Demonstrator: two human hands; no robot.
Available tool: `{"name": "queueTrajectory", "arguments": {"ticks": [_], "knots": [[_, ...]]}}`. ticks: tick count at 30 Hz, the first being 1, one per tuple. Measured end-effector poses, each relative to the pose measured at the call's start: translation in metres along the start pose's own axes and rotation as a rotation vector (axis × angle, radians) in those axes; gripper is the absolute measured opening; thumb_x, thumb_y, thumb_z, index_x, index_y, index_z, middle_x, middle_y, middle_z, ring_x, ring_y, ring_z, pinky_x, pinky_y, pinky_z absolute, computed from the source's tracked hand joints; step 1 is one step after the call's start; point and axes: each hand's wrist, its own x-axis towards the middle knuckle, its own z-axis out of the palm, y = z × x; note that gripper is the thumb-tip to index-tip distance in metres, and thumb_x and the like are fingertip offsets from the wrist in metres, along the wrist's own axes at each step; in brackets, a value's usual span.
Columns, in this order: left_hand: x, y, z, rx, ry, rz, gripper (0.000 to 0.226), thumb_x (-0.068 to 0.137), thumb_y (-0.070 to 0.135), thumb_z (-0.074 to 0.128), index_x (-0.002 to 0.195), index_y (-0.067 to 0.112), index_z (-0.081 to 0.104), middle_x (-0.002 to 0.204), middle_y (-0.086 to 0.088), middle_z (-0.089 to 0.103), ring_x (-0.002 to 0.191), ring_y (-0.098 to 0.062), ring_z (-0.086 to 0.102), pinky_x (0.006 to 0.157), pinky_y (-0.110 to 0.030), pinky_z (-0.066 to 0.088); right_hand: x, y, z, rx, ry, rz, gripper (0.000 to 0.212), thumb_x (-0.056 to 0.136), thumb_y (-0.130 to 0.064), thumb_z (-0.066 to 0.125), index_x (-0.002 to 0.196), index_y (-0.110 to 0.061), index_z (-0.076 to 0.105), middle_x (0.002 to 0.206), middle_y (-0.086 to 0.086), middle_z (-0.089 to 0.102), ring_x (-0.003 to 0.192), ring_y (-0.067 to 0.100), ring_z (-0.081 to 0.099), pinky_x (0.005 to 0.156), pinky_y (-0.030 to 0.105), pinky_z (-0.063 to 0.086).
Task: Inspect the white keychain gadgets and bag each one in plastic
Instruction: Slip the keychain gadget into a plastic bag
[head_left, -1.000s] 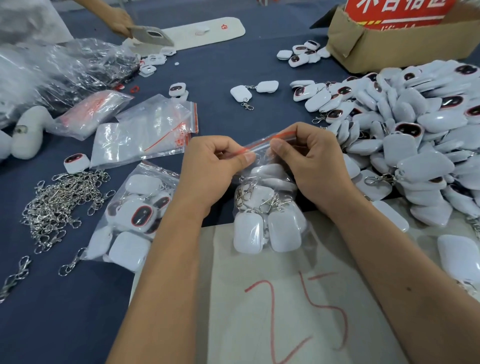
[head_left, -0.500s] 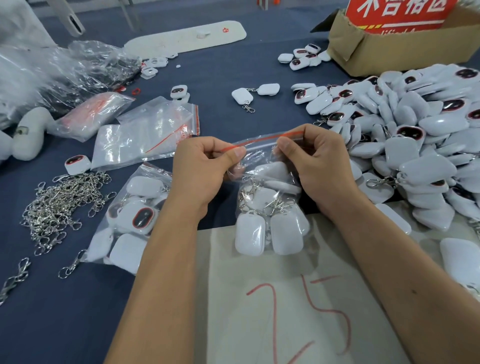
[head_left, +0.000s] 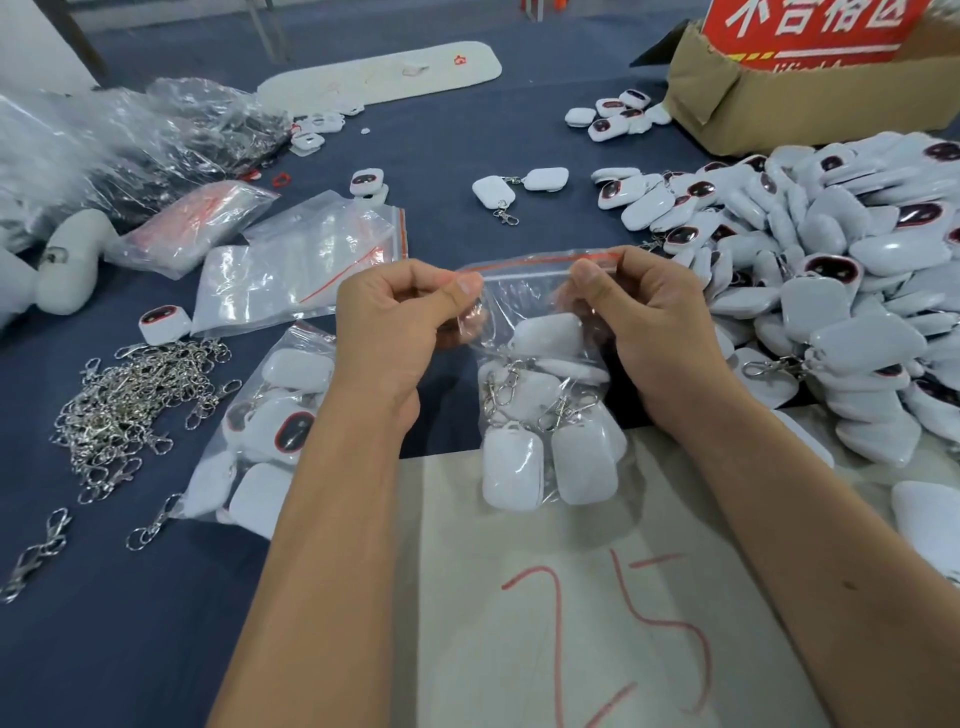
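We hold the plastic bag (head_left: 540, 332) of white keychain gadgets (head_left: 545, 462) above the table (head_left: 441, 130): our left hand (head_left: 400, 322) and right hand (head_left: 649, 317) pinch its red-striped top corners, fingers curled, gadgets hanging below.

Bright, even overhead lighting with soft, faint shadows; glare on the crumpled plastic sheeting (head_left: 130, 135) at left; wide-angle bending toward the frame edges; slight softness in the far background.

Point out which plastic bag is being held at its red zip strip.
The filled bag pinched between left hand and right hand; the others lie untouched on the table.
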Motion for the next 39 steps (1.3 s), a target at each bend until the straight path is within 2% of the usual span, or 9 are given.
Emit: {"name": "queueTrajectory", "arguments": {"ticks": [8,14,19,24,27,30,33,37,39], "knots": [[0.003,0.012,-0.005,-0.237,0.138,0.061,0.016,0.093,0.010,0.074,0.077,0.009,0.072,0.074,-0.005,0.068,0.064,-0.018,0.062,0.065,-0.033,0.058,-0.013,-0.010,0.012,-0.032,-0.469,0.064,0.022,0.093,-0.035,0.074,0.103,-0.016,0.072,0.088,0.001,0.073,0.081,0.011,0.067,0.073,0.025,0.054],[0.001,0.038,-0.015,-0.108,0.227,0.073,0.018,0.091,0.009,0.077,0.075,0.012,0.070,0.063,0.000,0.067,0.052,-0.013,0.060,0.058,-0.030,0.057,-0.028,-0.014,0.055,0.110,-0.290,0.162,0.019,0.098,-0.021,0.071,0.110,-0.007,0.075,0.103,0.023,0.078,0.098,0.043,0.075,0.096,0.062,0.057],[0.009,0.081,-0.056,0.467,0.552,0.304,0.016,0.072,0.039,0.076,0.081,0.032,0.066,0.077,0.012,0.067,0.072,-0.008,0.064,0.083,-0.039,0.061,-0.035,-0.033,0.128,0.102,-0.327,0.210,0.024,0.100,-0.029,0.070,0.098,-0.006,0.072,0.088,0.012,0.076,0.077,0.019,0.068,0.068,0.043,0.055],[0.012,0.068,-0.064,0.654,0.628,0.298,0.017,0.078,0.027,0.064,0.095,0.027,0.070,0.091,0.008,0.070,0.091,-0.017,0.067,0.089,-0.037,0.056,-0.019,-0.034,0.158,-0.635,-0.061,-0.098,0.035,0.106,-0.038,0.053,0.079,-0.016,0.057,0.081,0.003,0.069,0.075,0.030,0.060,0.068,0.040,0.047],[0.012,0.040,-0.058,0.910,0.462,0.093,0.016,0.084,0.019,0.069,0.098,0.021,0.076,0.099,0.000,0.073,0.099,-0.025,0.068,0.086,-0.034,0.053,0.006,-0.025,0.149,-0.983,-0.097,-0.249,0.006,0.100,-0.013,0.051,0.100,-0.018,0.055,0.106,0.003,0.065,0.096,0.027,0.055,0.074,0.035,0.040],[0.014,0.032,-0.055,1.019,0.445,0.088,0.016,0.085,0.017,0.069,0.098,0.023,0.076,0.102,0.000,0.073,0.103,-0.025,0.066,0.086,-0.036,0.053,0.032,-0.013,0.146,-1.244,-0.358,-0.387,0.058,0.091,-0.003,0.054,0.146,-0.019,0.044,0.157,0.004,0.040,0.145,0.034,0.031,0.104,0.040,0.042],[0.015,0.032,-0.053,1.038,0.490,0.114,0.014,0.087,0.019,0.064,0.093,0.024,0.076,0.097,0.001,0.074,0.100,-0.026,0.067,0.083,-0.034,0.052,0.047,-0.008,0.154,-1.245,-0.570,-0.386,0.070,0.102,-0.014,0.048,0.165,-0.026,0.017,0.174,0.001,0.015,0.161,0.028,0.001,0.127,0.055,0.010],[0.013,0.030,-0.052,1.019,0.546,0.172,0.015,0.087,0.018,0.061,0.089,0.021,0.076,0.095,0.001,0.073,0.098,-0.026,0.066,0.077,-0.031,0.043,0.049,-0.003,0.160,-1.329,-0.413,-0.444,0.060,0.096,-0.014,0.054,0.153,-0.028,0.039,0.125,0.000,0.066,0.140,0.033,0.044,0.125,0.052,0.012],[0.014,0.031,-0.049,0.985,0.576,0.221,0.015,0.087,0.017,0.062,0.091,0.021,0.076,0.096,0.002,0.072,0.096,-0.022,0.065,0.077,-0.029,0.042,0.042,-0.004,0.150,-1.322,-0.233,-0.531,0.035,0.084,-0.001,0.058,0.110,-0.024,0.062,0.086,-0.002,0.057,0.110,0.030,0.055,0.108,0.039,0.030]]}}
